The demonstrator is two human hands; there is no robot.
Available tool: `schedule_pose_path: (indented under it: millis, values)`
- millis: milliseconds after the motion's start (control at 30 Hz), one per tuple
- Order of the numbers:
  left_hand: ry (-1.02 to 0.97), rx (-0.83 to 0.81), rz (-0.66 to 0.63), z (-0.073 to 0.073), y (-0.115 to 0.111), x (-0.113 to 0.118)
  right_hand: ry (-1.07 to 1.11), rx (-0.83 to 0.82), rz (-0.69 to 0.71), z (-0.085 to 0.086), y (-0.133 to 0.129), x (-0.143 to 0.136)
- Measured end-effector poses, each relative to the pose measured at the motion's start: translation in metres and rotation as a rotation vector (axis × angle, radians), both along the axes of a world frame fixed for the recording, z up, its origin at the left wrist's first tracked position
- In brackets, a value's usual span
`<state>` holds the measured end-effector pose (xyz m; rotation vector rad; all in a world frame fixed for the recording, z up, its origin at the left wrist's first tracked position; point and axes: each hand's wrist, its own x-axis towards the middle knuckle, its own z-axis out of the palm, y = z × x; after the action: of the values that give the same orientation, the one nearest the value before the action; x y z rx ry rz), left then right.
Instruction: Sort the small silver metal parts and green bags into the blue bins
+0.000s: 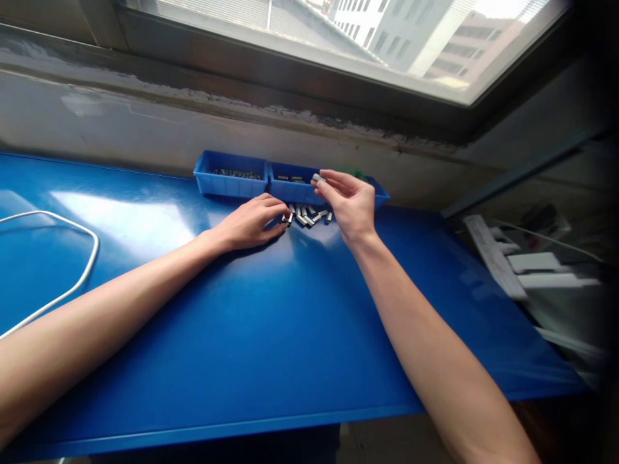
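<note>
My right hand point(352, 203) is raised at the front of the middle blue bin point(294, 191), pinching a small metal piece point(318, 178) between thumb and fingertips. Low on the table, my left hand point(254, 222) has its thumb and fingers round a small metal piece point(290, 219) at the left end of a loose pile. Several silvery metal pieces point(308, 220) lie in that pile between my hands, in front of the bins. A few similar pieces show inside the middle bin.
The left blue bin point(231, 187) contains many small parts. Another blue bin point(381, 192) with something green stands partly behind my right hand. A white cable point(91, 251) curves over the blue table point(271, 348) at left. White objects point(536, 263) lie beyond its right edge.
</note>
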<state>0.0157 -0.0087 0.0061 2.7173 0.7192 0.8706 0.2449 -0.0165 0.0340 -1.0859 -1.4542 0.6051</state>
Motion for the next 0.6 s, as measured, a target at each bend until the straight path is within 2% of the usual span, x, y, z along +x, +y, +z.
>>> schedule_pose_path:
  millis: [133,233,333,467,600]
  values:
    - [-0.027,-0.047,0.043,0.000,0.000,-0.001,-0.127,0.068,-0.027,0.002,0.001,0.001]
    - [-0.077,-0.090,0.067,-0.001,0.002,-0.002,-0.215,0.129,-0.068,0.000,-0.017,0.000]
    - [-0.168,-0.170,0.090,-0.001,0.003,-0.002,-0.413,0.187,-0.109,-0.001,-0.033,0.001]
    - [-0.398,-0.429,0.114,-0.001,0.005,-0.004,-0.548,0.209,-0.143,-0.003,-0.040,0.003]
    - [-0.558,-0.688,0.128,0.004,0.007,-0.008,-0.540,0.240,-0.072,-0.008,-0.040,-0.001]
